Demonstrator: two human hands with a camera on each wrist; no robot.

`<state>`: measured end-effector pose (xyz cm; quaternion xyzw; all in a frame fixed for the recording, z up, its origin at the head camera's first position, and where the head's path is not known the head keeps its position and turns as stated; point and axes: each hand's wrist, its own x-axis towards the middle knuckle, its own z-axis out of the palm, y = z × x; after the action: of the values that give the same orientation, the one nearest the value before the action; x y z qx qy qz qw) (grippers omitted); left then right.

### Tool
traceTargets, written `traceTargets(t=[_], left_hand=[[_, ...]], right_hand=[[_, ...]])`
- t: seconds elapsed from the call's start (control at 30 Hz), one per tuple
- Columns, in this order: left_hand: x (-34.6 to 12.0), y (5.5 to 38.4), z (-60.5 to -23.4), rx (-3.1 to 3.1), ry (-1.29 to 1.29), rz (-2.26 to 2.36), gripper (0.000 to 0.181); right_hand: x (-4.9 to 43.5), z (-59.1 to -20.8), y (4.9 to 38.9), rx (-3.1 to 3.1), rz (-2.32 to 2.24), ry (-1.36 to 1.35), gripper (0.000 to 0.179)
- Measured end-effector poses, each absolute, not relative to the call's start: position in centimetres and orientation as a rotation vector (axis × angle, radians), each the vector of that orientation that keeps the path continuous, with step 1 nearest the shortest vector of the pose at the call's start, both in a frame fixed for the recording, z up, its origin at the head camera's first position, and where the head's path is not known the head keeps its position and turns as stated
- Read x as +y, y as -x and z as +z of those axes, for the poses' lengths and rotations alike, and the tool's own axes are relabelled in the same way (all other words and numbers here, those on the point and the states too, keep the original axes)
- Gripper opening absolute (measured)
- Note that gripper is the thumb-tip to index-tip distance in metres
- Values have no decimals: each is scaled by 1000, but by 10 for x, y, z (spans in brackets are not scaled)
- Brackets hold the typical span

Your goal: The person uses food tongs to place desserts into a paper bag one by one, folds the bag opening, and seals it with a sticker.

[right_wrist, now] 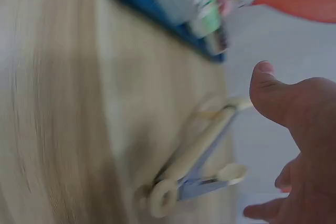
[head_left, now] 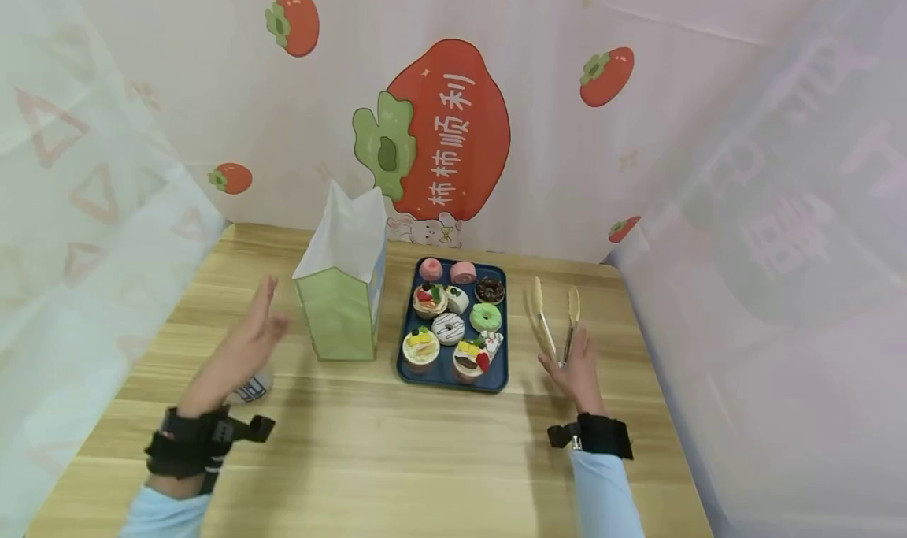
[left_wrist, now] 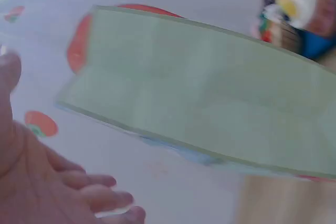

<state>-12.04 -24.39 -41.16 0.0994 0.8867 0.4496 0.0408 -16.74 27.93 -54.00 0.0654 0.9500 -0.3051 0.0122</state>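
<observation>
My left hand (head_left: pixel 244 350), fingers extended, hovers left of an upright green paper bag (head_left: pixel 336 313) with an open white top. In the left wrist view that hand (left_wrist: pixel 47 182) is spread beside the bag (left_wrist: pixel 199 87), holding nothing. My right hand (head_left: pixel 577 372) is over the near end of a pair of tongs (head_left: pixel 544 329), which lies spread with pale tips pointing away. In the right wrist view the thumb and fingers of the hand (right_wrist: pixel 310 145) stand apart, with the tongs (right_wrist: pixel 194 156) beyond them. Between bag and tongs lies a dark blue tray (head_left: pixel 404 371) of toy-like cakes and donuts.
A small white cup-like item with blue marks (head_left: pixel 253 387) stands partly behind my left wrist. Printed cloth (head_left: pixel 538 176) hangs behind the wooden table (head_left: pixel 397 459) and along both sides. Pastries on the tray include a green donut (head_left: pixel 486 317) and a chocolate donut (head_left: pixel 490 290).
</observation>
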Motion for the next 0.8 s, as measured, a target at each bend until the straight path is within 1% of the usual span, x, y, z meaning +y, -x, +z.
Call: traceTargets(t=[0.03,0.1,0.23,0.4,0.53,0.6,0.7,0.73,0.8], left_hand=[[-247,126,-400,2688,-291,1414,80],[-251,140,-377,2641,-243,1432,78],[-252,170,-342,2598,-188,1287,84],[-244,203,-327,2635,-241,997,91],[-237,223,-324,2597,-289,898,85],[-232,232,-323,2579,-315,852,72],[-227,243,-322,2608,-356,719,40],[-225,245,-321,2630,-377,658,34],[-223,249,-319,2660,-415,560,28]], right_hand=[[283,-545,173,2938,-921,-234,106],[290,-553,183,2922,-834,-282,106],[298,-562,193,2875,-745,-375,109],[304,-567,195,2844,-695,-425,109],[306,-566,198,2847,-645,-418,108],[306,-564,200,2848,-629,-413,107],[303,-563,205,2858,-592,-395,101],[301,-564,207,2866,-579,-387,99],[298,-565,212,2879,-575,-378,93]])
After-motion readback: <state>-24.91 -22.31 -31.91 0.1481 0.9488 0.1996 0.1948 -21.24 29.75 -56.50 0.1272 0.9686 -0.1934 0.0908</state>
